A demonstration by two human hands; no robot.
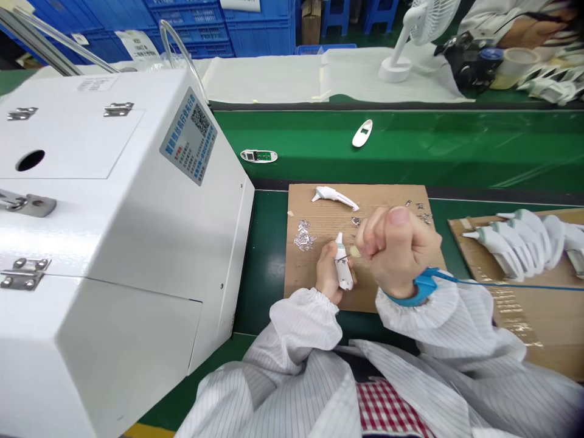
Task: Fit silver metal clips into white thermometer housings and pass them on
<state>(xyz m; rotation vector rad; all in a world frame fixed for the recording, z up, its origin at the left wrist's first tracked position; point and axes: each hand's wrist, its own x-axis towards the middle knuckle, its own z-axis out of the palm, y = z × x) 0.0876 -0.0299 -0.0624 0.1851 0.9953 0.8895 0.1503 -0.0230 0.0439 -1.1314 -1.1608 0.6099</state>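
Observation:
My left hand point(327, 274) is closed round a white ear thermometer point(343, 272), its narrow probe pointing away from me. Closed in a fist, my right hand point(396, 246) is raised just to the right, a blue wrist strap point(422, 287) below it. A thin metal-tipped tool point(342, 258) reaches from this fist to the face of the thermometer; its handle is hidden by the fingers. Under both hands lies a cardboard sheet point(301, 201). Small metal parts point(304, 236) are heaped on it, left of my left hand. Farther back rests a curved white housing piece point(335, 196).
A large white machine point(168, 243) stands close on the left. Two housing halves, one with a circuit board point(259, 156) and one bare point(362, 133), lie on the green belt point(310, 134). Several white thermometer bodies point(524, 243) sit on cardboard at right. Another person's arm point(529, 30) shows top right.

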